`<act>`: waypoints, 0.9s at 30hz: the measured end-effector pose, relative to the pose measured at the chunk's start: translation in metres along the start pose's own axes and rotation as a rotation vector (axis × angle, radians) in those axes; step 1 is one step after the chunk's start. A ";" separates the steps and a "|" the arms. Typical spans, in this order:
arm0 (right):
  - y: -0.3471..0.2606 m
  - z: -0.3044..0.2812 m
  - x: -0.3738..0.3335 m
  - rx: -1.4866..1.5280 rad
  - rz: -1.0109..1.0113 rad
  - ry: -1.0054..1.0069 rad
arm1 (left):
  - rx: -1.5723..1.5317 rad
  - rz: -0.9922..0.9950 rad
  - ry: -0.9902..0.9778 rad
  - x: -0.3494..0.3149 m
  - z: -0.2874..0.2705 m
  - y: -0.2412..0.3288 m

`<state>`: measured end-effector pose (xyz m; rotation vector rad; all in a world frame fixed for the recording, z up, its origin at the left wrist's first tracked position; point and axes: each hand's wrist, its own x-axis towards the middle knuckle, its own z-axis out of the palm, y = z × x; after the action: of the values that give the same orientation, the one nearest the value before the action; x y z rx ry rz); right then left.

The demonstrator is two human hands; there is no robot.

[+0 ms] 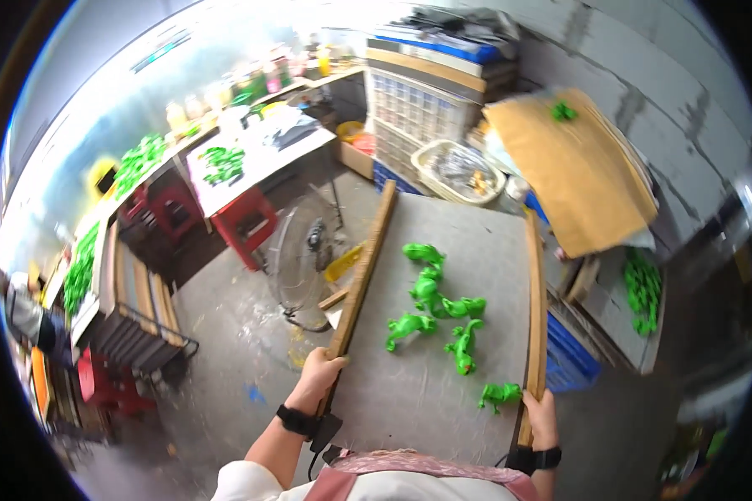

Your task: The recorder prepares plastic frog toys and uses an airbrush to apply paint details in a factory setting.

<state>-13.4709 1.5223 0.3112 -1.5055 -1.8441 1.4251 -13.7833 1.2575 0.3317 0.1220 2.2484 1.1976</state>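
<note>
Your left fingers [337, 362] and right fingers [530, 401] clamp opposite rails [536, 301] of the tray [493, 242] bearing green figurines [427, 294] (evidently for balance)

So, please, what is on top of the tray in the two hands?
Green figures lie on the tray, one beside the right hand; the surface directly beneath them is covered.
</note>
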 end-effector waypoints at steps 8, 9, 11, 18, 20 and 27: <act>-0.017 0.017 0.025 0.028 -0.125 -0.140 | -0.007 -0.126 0.138 -0.021 -0.011 -0.015; -0.021 0.023 0.029 0.024 -0.122 -0.139 | -0.063 -0.119 0.160 -0.024 -0.014 -0.022; -0.029 0.038 0.036 0.023 -0.171 -0.242 | -0.121 -0.121 0.197 -0.030 -0.026 -0.037; -0.066 0.113 0.037 -0.091 -0.280 -0.455 | -0.293 -0.196 0.363 -0.061 -0.085 -0.080; -0.078 0.141 0.030 -0.120 -0.342 -0.472 | -0.351 -0.196 0.388 -0.064 -0.105 -0.090; -0.114 0.260 -0.017 -0.056 -0.309 -0.582 | -0.336 -0.216 0.501 -0.046 -0.214 -0.136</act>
<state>-13.7254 1.3953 0.3033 -0.8108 -2.3328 1.7824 -13.8336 1.0053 0.3374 -0.5970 2.3412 1.5915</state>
